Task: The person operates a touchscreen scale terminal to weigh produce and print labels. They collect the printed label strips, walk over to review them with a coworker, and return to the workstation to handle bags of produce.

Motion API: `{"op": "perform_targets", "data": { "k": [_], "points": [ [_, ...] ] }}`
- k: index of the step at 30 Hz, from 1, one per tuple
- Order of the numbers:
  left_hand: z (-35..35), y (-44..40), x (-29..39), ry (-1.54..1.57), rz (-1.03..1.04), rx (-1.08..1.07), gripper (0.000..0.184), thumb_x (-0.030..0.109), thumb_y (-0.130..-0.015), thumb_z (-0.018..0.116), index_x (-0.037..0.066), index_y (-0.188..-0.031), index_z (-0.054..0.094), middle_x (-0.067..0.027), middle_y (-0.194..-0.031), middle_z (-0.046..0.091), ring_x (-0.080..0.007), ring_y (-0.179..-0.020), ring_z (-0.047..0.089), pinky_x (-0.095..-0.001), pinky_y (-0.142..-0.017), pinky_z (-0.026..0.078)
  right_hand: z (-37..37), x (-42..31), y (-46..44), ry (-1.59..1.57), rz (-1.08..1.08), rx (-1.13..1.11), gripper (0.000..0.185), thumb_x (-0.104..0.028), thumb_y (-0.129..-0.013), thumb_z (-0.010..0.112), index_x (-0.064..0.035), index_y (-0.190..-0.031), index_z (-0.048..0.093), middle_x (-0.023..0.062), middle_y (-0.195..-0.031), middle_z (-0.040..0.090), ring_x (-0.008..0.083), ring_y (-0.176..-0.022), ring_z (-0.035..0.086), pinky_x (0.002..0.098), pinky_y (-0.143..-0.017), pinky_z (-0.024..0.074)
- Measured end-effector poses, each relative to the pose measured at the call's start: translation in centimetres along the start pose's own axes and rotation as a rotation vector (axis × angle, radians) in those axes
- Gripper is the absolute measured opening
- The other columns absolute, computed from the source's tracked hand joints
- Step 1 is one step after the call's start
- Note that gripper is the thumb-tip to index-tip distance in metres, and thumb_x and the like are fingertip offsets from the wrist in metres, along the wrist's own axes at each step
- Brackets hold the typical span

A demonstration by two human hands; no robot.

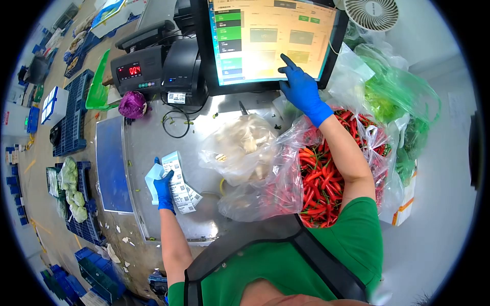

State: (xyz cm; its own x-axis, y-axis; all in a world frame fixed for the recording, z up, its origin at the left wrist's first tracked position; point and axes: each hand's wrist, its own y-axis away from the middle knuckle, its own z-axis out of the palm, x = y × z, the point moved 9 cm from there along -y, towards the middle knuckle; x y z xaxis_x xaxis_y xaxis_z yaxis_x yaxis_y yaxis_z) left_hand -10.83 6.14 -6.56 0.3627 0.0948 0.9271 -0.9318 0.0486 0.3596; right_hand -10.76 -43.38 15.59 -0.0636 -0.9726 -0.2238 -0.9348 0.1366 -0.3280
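My left hand, in a blue glove, is closed on a bunch of printed labels above the metal table. The gloved right hand is raised at the lit screen, index finger extended towards its lower part and holding nothing; whether the fingertip touches the glass cannot be told. Beneath my right forearm lies a big clear bag of red chillies. Between the hands, a clear bag holds pale pieces.
A scale display and a black printer stand left of the screen, with a purple cabbage below. Green vegetables in bags and a fan are at the right. Blue crates stand on the floor at left.
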Motion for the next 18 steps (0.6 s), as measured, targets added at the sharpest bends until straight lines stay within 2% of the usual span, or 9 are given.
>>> {"op": "perform_targets", "data": {
  "k": [6, 12, 18],
  "points": [
    [0.0, -0.1, 0.1, -0.002, 0.012, 0.000, 0.080, -0.009, -0.074, 0.061, 0.010, -0.143, 0.026, -0.0106, -0.115, 0.058, -0.0168, -0.089, 0.061, -0.0279, -0.077, 0.051, 0.8, 1.3, 0.8, -0.014, 0.005, -0.031, 0.027, -0.012, -0.072, 0.062, -0.0066, -0.098, 0.056, 0.0065, -0.136, 0.043, 0.0273, -0.090, 0.060, 0.0384, -0.074, 0.0508],
    [0.2, -0.1, 0.5, 0.020, 0.047, -0.009, 0.080, -0.010, -0.073, 0.060, 0.010, -0.143, 0.027, -0.0098, -0.117, 0.057, -0.0164, -0.091, 0.060, -0.0276, -0.078, 0.050, 1.0, 0.7, 0.1, -0.038, -0.014, 0.005, 0.027, -0.010, -0.074, 0.061, -0.0080, -0.101, 0.056, 0.0032, -0.140, 0.040, 0.0258, -0.091, 0.060, 0.0373, -0.073, 0.0505],
    [0.5, 0.2, 0.9, 0.002, 0.044, 0.005, 0.080, -0.010, -0.073, 0.060, 0.010, -0.143, 0.027, -0.0090, -0.117, 0.057, -0.0161, -0.090, 0.060, -0.0271, -0.076, 0.051, 1.7, 0.6, -0.7, 0.003, 0.010, -0.050, 0.029, -0.014, -0.073, 0.061, -0.0066, -0.100, 0.054, 0.0059, -0.140, 0.038, 0.0261, -0.090, 0.061, 0.0392, -0.072, 0.0523]
  ]
}}
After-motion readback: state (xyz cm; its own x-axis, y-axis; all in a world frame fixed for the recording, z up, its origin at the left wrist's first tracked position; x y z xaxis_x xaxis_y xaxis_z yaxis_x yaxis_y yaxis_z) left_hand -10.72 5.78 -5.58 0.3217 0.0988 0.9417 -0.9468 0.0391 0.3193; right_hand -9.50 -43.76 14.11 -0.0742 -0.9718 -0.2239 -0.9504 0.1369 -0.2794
